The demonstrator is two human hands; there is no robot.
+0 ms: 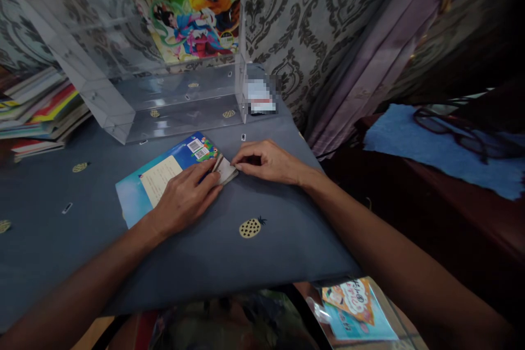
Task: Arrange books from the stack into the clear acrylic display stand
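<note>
A blue book (133,197) lies back cover up on the cloth-covered table, with a cream text panel and a barcode on it. My left hand (186,188) rests on its lower right part, fingers stretched out and pressing down, hiding part of the cover. At the right corner a pale patch (225,170) with a dark stripe shows; whether it is a turned corner or a separate piece I cannot tell. Thumb and forefinger of my right hand (264,163) pinch at that corner.
Behind the book stands a clear plastic rack (180,120) with a colourful picture book (200,11) in it. A stack of books (45,112) is at the left. Glasses (455,134) lie on a blue cloth (394,136) at right. More booklets (356,311) are below the table.
</note>
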